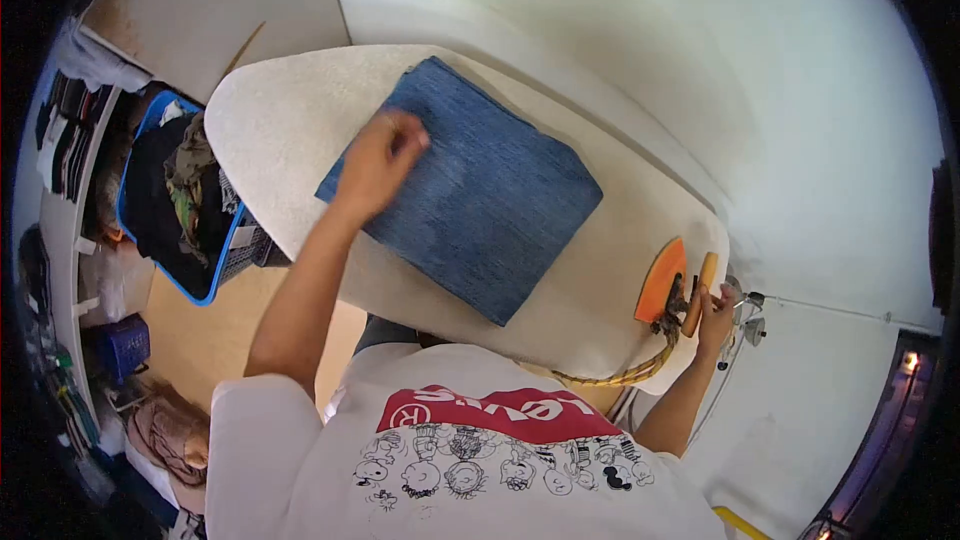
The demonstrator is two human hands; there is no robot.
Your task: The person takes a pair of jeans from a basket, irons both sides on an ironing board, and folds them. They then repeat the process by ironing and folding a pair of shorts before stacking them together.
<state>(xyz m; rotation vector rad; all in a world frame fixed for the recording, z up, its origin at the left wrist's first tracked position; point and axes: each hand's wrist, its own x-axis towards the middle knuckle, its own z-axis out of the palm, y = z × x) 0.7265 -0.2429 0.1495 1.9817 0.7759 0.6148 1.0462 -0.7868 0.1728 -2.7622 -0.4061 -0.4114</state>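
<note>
Folded blue denim [490, 190] lies flat on the pale ironing board [270, 110]. My left hand [378, 165] is over its left part, fingers loosely bent, a gap showing between thumb and forefinger and nothing in it. At the right end of the board is an iron [664, 278] with an orange plate and a light wooden handle. The fingers of my right hand [714, 318] are closed around the lower part of that handle. A yellow-and-dark cord [640, 372] curves from the iron along the board's near edge.
Left of the board stands a blue-rimmed basket [208, 290] heaped with dark clothes. Shelves with folded clothing [75, 125] line the far left, and a brown cloth bundle [168, 435] sits below. A white wall [640, 30] runs close behind the board.
</note>
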